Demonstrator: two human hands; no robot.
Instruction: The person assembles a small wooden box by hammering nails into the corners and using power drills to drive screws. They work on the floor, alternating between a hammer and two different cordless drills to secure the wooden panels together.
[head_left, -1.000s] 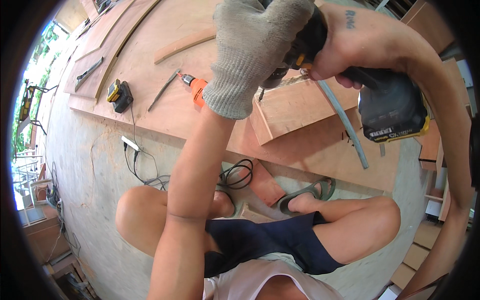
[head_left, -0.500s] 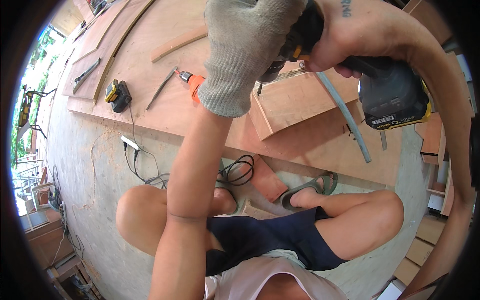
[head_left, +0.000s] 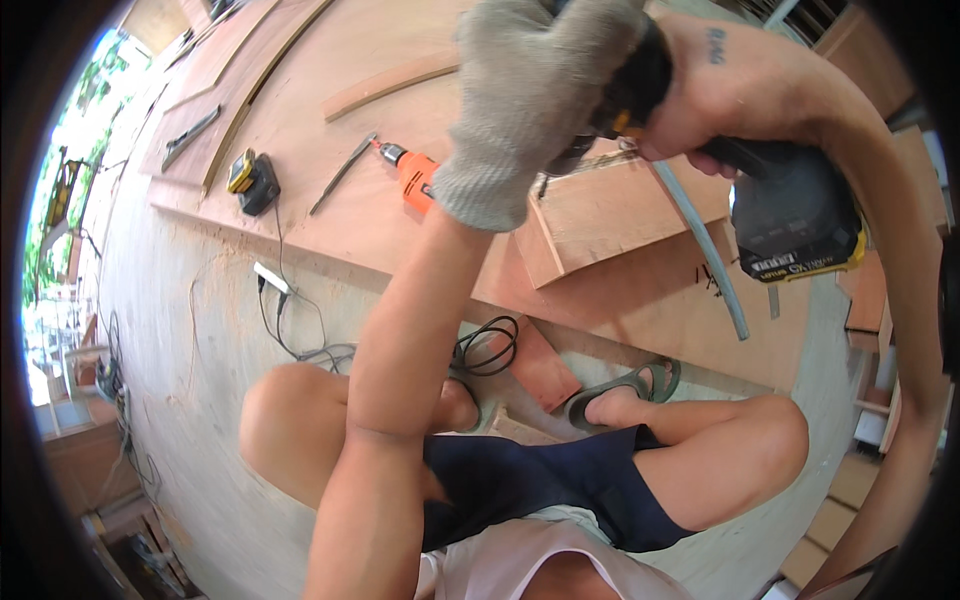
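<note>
A black and yellow cordless drill (head_left: 795,220) is held up in both my hands. My right hand (head_left: 705,100), bare, is closed around its handle, with the battery sticking out below toward the right. My left hand (head_left: 540,110), in a knitted grey glove, is wrapped over the front of the drill's body; its fingertips are partly hidden. Beneath them sits a shallow wooden box (head_left: 635,220) on a plywood sheet. The drill's tip is hidden, so I cannot tell whether it touches the box. A grey strip (head_left: 705,250) leans along the box's right side.
An orange drill (head_left: 413,180) lies left of my glove, beside a thin metal tool (head_left: 343,173). Further left is a battery on a charger (head_left: 253,183). Cables (head_left: 490,345), a white power strip (head_left: 270,278) and a reddish board (head_left: 537,365) lie near my feet. Loose screws (head_left: 708,275) dot the plywood.
The view has shifted slightly, so the boards and tools appear a little further right and lower. Both hands keep their hold on the cordless drill.
</note>
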